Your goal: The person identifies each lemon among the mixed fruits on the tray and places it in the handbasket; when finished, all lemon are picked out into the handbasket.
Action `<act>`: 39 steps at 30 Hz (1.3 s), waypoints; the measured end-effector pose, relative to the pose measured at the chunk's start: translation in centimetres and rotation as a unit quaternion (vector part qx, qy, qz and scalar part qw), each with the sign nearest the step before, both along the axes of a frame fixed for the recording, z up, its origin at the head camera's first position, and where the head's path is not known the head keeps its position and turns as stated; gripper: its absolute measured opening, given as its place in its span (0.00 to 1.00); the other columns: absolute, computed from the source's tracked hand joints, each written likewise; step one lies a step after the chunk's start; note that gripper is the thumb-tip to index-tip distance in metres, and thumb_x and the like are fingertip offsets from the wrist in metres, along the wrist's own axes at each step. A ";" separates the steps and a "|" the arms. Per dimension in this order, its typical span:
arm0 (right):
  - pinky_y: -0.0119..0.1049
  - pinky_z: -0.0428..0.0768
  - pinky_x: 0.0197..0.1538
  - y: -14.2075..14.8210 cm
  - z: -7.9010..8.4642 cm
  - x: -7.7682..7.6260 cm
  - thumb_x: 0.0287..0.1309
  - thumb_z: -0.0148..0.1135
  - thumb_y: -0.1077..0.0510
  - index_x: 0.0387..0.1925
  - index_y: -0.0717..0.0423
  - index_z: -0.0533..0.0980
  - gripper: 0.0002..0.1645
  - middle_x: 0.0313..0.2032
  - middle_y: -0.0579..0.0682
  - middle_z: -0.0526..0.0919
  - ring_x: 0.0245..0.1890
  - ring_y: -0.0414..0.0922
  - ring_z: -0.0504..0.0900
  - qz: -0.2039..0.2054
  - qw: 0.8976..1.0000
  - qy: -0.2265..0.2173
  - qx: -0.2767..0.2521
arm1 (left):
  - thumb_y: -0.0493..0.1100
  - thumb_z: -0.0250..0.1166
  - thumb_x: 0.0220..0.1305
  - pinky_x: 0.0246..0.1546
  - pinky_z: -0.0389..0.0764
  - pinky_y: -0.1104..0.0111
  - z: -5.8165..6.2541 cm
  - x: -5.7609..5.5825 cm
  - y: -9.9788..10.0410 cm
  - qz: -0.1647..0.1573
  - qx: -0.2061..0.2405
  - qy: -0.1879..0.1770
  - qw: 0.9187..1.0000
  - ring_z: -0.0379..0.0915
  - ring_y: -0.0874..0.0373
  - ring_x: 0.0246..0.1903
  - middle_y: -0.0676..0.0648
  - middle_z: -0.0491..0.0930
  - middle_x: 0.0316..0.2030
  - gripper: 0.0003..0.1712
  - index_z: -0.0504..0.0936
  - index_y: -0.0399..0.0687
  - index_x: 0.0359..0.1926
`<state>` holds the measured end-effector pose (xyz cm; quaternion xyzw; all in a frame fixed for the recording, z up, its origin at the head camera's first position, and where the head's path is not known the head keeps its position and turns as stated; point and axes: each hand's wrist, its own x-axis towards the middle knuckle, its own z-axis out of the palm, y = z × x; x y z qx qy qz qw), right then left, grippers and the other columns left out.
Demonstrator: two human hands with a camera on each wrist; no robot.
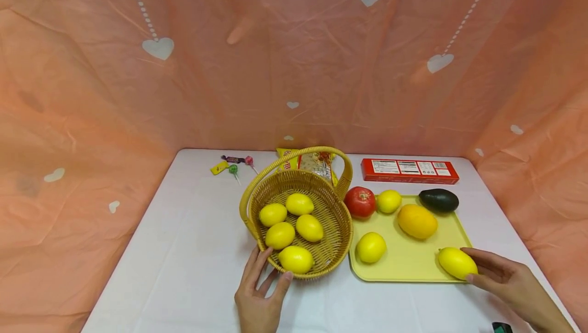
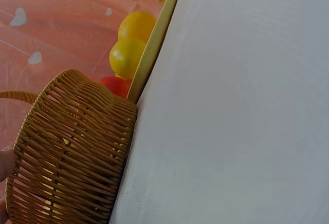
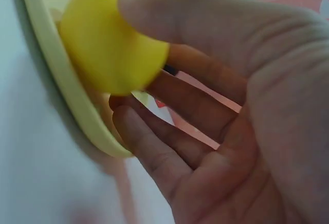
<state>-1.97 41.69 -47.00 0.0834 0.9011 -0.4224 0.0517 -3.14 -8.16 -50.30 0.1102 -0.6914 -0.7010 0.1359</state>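
Observation:
My left hand (image 1: 261,292) grips the near rim of a round wicker basket (image 1: 337,231), with a finger over the edge and the thumb outside. Several yellow lemons (image 1: 309,228) lie in the basket's left and front part. In the left wrist view the basket's woven side (image 2: 77,152) fills the lower left, and only fingertips show at the edge. At the tray's front right corner, my right hand (image 1: 510,277) holds another lemon (image 1: 456,262) between thumb and fingers. The right wrist view shows the thumb on top of this lemon (image 3: 110,39), beside the tray rim (image 3: 97,136).
On the yellow tray (image 1: 404,270) are two more lemons (image 1: 371,247), a mango (image 1: 417,221) and a dark avocado (image 1: 438,200). A pomegranate (image 1: 360,202) sits at its left edge. Behind are a red box (image 1: 410,170), snack bags (image 1: 317,164) and wrapped candies (image 1: 233,168).

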 end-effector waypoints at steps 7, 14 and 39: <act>0.15 0.86 0.44 -1.4 -0.5 -0.5 0.68 0.78 0.56 0.72 0.71 0.74 0.39 0.49 0.11 0.79 0.46 0.18 0.82 -0.027 0.999 0.017 0.001 | 0.33 0.83 0.60 0.61 0.89 0.63 0.1 0.0 0.0 0.001 -0.001 -0.001 1.000 0.74 0.60 0.70 0.42 0.70 0.79 0.35 0.85 0.46 0.69; 0.17 0.87 0.46 -2.7 0.6 -0.8 0.71 0.75 0.60 0.72 0.70 0.75 0.34 0.52 0.14 0.81 0.50 0.18 0.83 0.000 0.998 0.054 -0.024 | 0.32 0.83 0.59 0.60 0.89 0.64 -0.1 0.0 0.0 0.002 -0.004 0.004 1.000 0.74 0.61 0.70 0.42 0.70 0.79 0.35 0.85 0.44 0.68; 0.32 0.88 0.64 -17.3 4.0 -8.4 0.68 0.71 0.70 0.67 0.59 0.82 0.27 0.62 0.53 0.89 0.60 0.42 0.89 0.331 0.917 0.102 -0.198 | 0.33 0.83 0.60 0.60 0.90 0.64 0.1 0.1 0.0 0.001 -0.002 0.001 1.000 0.74 0.67 0.68 0.42 0.69 0.79 0.34 0.85 0.44 0.68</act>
